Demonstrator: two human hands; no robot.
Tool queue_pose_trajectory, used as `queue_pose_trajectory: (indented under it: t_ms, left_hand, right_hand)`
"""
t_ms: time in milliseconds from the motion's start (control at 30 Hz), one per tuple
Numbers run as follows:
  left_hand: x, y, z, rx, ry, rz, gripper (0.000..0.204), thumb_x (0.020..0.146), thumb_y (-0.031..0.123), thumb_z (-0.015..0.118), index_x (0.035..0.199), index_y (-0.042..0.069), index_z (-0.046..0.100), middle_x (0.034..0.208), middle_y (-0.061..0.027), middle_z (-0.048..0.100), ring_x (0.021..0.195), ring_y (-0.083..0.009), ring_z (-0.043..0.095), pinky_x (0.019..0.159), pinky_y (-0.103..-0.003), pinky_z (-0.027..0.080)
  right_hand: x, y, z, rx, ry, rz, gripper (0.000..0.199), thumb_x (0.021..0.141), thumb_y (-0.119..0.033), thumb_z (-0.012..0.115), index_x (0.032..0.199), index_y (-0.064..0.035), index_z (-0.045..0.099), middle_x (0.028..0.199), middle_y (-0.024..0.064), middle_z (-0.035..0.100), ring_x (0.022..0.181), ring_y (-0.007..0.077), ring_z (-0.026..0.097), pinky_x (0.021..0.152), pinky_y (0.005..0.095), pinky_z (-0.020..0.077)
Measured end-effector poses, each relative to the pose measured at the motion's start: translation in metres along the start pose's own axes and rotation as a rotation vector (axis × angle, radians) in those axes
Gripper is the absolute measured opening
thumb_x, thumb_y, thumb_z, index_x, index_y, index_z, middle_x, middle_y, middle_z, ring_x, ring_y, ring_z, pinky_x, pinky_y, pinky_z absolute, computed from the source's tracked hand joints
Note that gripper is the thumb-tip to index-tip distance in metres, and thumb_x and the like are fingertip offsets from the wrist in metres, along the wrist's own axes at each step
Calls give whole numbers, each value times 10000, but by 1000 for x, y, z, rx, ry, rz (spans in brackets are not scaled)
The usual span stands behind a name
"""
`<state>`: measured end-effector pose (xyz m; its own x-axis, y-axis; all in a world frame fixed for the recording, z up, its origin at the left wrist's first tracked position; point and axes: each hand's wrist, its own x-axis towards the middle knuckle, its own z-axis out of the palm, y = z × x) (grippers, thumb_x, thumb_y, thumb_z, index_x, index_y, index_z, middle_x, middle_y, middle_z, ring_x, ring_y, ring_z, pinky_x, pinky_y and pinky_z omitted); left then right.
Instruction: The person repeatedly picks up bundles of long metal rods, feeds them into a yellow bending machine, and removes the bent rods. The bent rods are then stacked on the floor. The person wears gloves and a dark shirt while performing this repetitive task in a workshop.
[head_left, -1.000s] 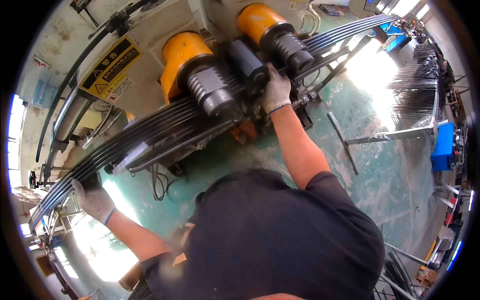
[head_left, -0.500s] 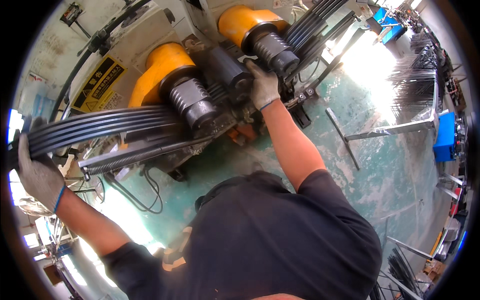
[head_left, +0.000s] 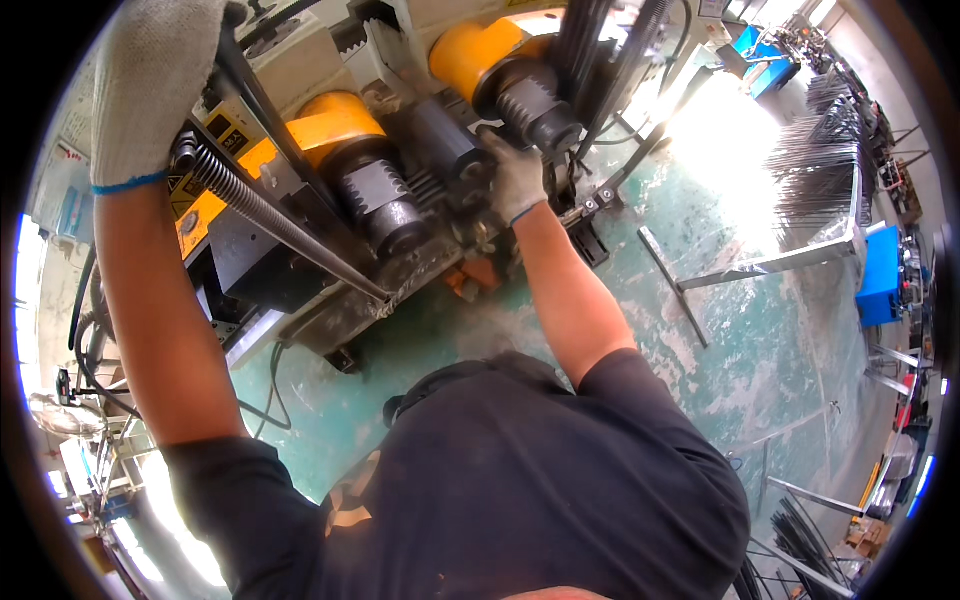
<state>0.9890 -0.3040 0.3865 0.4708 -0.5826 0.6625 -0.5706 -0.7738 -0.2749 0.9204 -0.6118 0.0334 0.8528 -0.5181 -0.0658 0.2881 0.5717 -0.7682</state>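
My left hand [head_left: 155, 85], in a whitish knit glove, is raised at the upper left, closed around the upper end of dark metal bars [head_left: 275, 115]; its fingertips are mostly hidden. These bars slope down to a ridged left roller [head_left: 375, 195] beneath a yellow bending arm [head_left: 335, 125]. My right hand [head_left: 517, 178], gloved too, is curled against a dark faceted block [head_left: 450, 145] between the two rollers. What its fingers grip, if anything, is hidden. A second ridged roller [head_left: 540, 110] sits just above it, under another yellow arm [head_left: 475, 55].
A coil spring [head_left: 260, 210] slants along the machine's left side. More dark bars [head_left: 585, 50] rise at the right roller. A metal frame [head_left: 780, 265] stands right on the green floor, near a rack of thin rods [head_left: 825, 170] and a blue box [head_left: 882, 275]. Cables hang at left.
My left hand has swung up with the left bars, which now stand steeply. The coil spring has tilted up too, and the right bars stand more upright. My right hand has barely moved.
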Motion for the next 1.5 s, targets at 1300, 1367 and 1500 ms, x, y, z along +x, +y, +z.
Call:
queue_pose_trajectory:
  t_ms: [1300, 1367, 1500]
  left_hand:
    - [4, 132, -10, -965, 380, -381, 308, 929, 85, 588, 1220, -12, 565, 857, -40, 592, 756, -129, 615, 671, -281, 509]
    - [1, 133, -16, -940, 383, -398, 303, 929, 86, 592, 1214, -14, 570, 853, -43, 596, 755, -139, 621, 677, -285, 513]
    - [2, 130, -16, -919, 362, -399, 301, 927, 85, 598, 1208, -21, 577, 852, -48, 599, 753, -157, 625, 688, -294, 519]
  right_hand:
    - [-5, -16, -12, -26, 49, -24, 289, 860, -48, 772, 1119, -8, 651, 949, 50, 653, 766, 132, 620, 622, 299, 497]
    - [-9, -18, -7, -55, 53, 7, 302, 863, -54, 772, 1134, 2, 651, 971, 57, 661, 789, 135, 625, 643, 301, 505]
    - [6, -4, -18, -102, 49, -87, 317, 879, -76, 765, 1157, 13, 637, 951, 78, 674, 758, 165, 654, 626, 312, 527]
